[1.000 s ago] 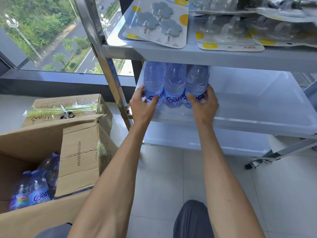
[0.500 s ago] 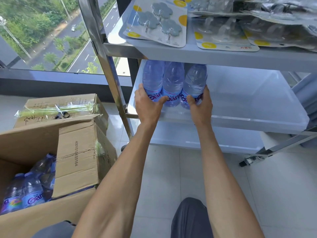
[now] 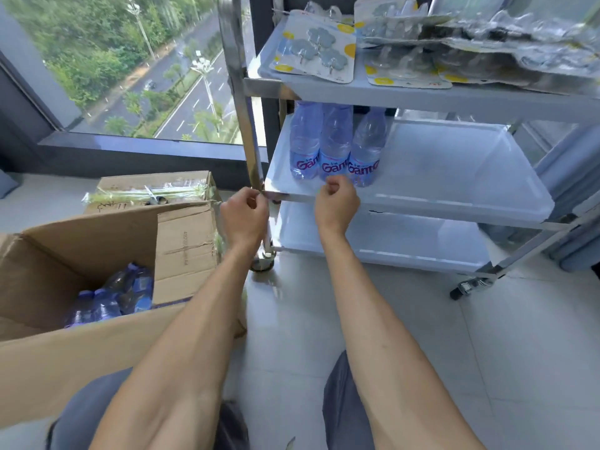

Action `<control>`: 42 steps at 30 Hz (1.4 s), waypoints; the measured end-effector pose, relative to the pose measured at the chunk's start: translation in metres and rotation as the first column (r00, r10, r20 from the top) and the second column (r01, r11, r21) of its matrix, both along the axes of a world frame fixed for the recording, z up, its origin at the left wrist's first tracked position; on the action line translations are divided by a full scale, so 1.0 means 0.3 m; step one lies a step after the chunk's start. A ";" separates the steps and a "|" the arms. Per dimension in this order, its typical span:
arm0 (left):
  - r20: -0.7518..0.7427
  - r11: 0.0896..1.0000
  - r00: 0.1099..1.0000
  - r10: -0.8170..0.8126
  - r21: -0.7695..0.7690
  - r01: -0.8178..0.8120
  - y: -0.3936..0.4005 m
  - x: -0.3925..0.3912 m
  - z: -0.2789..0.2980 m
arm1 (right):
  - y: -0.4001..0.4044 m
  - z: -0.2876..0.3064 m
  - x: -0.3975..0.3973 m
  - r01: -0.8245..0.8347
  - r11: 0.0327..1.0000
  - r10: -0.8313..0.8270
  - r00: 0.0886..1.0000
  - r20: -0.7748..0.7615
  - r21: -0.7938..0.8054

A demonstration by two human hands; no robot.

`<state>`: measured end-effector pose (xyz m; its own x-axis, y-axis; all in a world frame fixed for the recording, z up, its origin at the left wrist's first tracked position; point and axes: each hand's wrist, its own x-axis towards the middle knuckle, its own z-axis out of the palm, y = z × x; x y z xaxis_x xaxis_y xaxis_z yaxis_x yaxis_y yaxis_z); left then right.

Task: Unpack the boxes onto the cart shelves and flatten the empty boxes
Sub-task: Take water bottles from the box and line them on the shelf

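Scissors (image 3: 155,199) on sealed box (image 3: 152,190)

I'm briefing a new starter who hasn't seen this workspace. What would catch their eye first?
Three water bottles stand side by side at the left end of the cart's middle shelf, with the left hand and right hand empty just in front. At lower left, an open cardboard box holds more bottles.

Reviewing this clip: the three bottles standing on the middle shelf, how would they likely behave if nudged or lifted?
The bottles look full, so probably heavy for their size. Tall and narrow, standing upright near the left front of the middle shelf, each could tip if pushed high up. The smooth plastic may slide readily on that glossy tray.
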<state>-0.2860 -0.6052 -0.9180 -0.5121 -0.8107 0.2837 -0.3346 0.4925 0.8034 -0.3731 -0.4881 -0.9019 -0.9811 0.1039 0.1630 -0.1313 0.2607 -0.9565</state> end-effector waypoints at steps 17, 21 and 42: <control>0.616 0.680 0.646 0.450 0.233 -0.695 -0.855 0.874 -0.304 | -0.986 -0.341 0.701 -0.896 0.411 0.688 0.428 0.587 0.171; 0.714 0.664 0.619 0.326 0.293 -0.688 -1.028 0.850 -0.478 | -1.150 -0.597 0.754 -0.927 0.149 0.557 0.366 0.746 0.344; 0.870 0.440 0.487 0.083 0.406 -0.801 -1.164 0.777 -0.776 | -1.323 -0.873 0.746 -0.903 0.226 0.407 0.428 0.807 0.365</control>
